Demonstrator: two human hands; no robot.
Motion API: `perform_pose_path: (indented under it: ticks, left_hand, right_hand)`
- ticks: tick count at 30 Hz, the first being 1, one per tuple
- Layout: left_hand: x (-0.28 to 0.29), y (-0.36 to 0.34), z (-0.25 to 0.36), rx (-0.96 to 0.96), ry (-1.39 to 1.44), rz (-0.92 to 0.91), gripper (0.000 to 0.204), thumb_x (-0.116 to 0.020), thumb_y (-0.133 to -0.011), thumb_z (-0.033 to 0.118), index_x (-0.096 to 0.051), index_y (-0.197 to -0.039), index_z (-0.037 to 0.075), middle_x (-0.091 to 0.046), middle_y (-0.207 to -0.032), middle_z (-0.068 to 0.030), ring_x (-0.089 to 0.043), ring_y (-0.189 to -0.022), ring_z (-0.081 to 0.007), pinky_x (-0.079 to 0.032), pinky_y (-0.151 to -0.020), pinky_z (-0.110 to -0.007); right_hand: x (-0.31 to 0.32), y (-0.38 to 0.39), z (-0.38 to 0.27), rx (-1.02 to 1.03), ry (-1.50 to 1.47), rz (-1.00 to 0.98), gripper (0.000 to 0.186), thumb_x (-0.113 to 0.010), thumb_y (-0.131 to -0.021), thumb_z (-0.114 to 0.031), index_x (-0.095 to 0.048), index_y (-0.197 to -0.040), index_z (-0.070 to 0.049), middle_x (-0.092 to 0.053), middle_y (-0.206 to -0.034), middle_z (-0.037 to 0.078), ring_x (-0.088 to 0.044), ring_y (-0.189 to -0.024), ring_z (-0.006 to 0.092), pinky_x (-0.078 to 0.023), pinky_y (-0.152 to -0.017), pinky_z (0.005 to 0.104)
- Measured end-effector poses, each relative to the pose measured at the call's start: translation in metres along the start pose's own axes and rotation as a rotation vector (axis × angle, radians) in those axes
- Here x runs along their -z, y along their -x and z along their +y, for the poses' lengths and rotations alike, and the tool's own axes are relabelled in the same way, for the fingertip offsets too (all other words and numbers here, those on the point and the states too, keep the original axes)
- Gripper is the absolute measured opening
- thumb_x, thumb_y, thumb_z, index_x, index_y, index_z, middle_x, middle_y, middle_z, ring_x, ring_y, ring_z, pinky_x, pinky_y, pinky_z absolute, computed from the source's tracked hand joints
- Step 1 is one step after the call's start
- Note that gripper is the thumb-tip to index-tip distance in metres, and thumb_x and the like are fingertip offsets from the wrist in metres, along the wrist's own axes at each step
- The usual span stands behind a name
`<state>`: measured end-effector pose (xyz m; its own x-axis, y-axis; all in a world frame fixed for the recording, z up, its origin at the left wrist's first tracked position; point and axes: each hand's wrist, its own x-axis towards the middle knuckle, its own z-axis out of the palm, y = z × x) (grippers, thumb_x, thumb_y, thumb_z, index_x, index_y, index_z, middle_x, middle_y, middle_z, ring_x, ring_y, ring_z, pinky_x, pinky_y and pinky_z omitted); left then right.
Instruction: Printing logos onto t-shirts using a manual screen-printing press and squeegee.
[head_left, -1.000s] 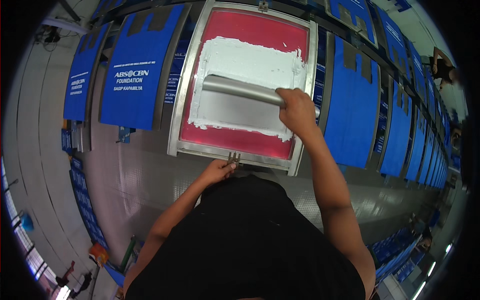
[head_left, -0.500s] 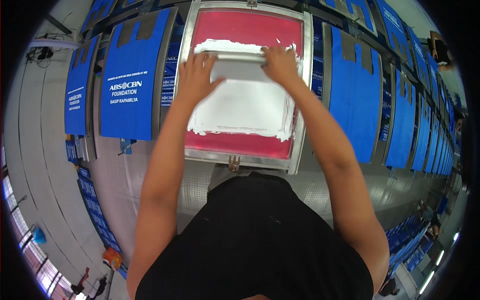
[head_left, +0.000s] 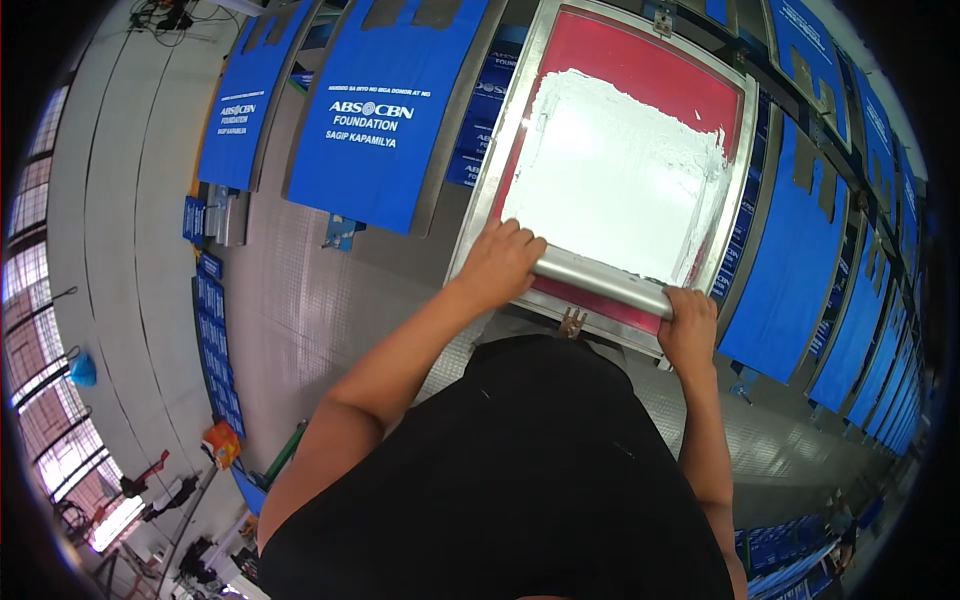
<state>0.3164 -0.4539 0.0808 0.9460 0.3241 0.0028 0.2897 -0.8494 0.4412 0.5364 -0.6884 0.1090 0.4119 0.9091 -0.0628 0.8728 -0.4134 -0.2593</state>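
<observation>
A screen-printing frame [head_left: 484, 185] with a metal rim lies in front of me. Its red mesh [head_left: 640, 75] carries a broad field of white ink [head_left: 610, 180], ragged along the far and right sides. Across the near end of the mesh rests a squeegee [head_left: 605, 281] with a grey bar handle. My left hand [head_left: 500, 262] is wrapped round its left end, and my right hand [head_left: 688, 325] grips the right end. The squeegee's blade is hidden beneath the handle. Just below it, a metal clamp [head_left: 572, 322] sits on the frame's near edge.
Blue printed fabric panels on boards stand in a row at left [head_left: 375, 120] and right [head_left: 790, 250], close beside the frame. More blue printed pieces [head_left: 215, 340] line the floor at left. An orange bag [head_left: 221, 443] lies near them.
Both hands have come from the far end of the screen to the near end, with the squeegee. My left hand, loosely spread before, now grips its handle. The view has turned.
</observation>
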Motion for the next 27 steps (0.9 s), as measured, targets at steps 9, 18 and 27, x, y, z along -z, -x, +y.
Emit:
perform_pose_path:
  ticks: [9, 18, 27]
  left_hand:
    - [-0.016, -0.013, -0.005, 0.025, 0.098, -0.026, 0.026, -0.068, -0.058, 0.005, -0.061, -0.083, 0.005, -0.063, -0.084, -0.0120, -0.059, -0.084, -0.0310, -0.046, -0.075, -0.042]
    - [-0.004, -0.157, -0.052, 0.125, -0.059, -0.043, 0.031, -0.072, -0.066, 0.017, -0.071, -0.097, 0.010, -0.067, -0.081, -0.0159, -0.065, -0.079, -0.0340, -0.052, -0.073, -0.044]
    - [0.031, -0.129, -0.029, 0.134, -0.081, -0.204, 0.035, -0.077, -0.069, 0.026, -0.072, -0.099, 0.009, -0.069, -0.082, -0.0160, -0.067, -0.077, -0.0302, -0.052, -0.073, -0.042]
  right_hand:
    - [-0.001, -0.009, 0.002, -0.205, 0.027, -0.213, 0.025, -0.061, -0.062, -0.002, -0.065, -0.086, -0.007, -0.065, -0.082, 0.017, -0.061, -0.083, 0.0372, -0.048, -0.082, 0.0489]
    - [-0.017, -0.124, 0.080, -0.113, 0.215, -0.079, 0.041, -0.069, -0.065, -0.013, -0.067, -0.106, -0.017, -0.068, -0.080, 0.013, -0.066, -0.083, 0.0293, -0.034, -0.105, 0.0504]
    - [0.039, -0.106, 0.045, -0.215, 0.164, -0.351, 0.042, -0.061, -0.069, -0.010, -0.068, -0.108, -0.020, -0.068, -0.088, 0.013, -0.064, -0.092, 0.0309, -0.052, -0.083, 0.0445]
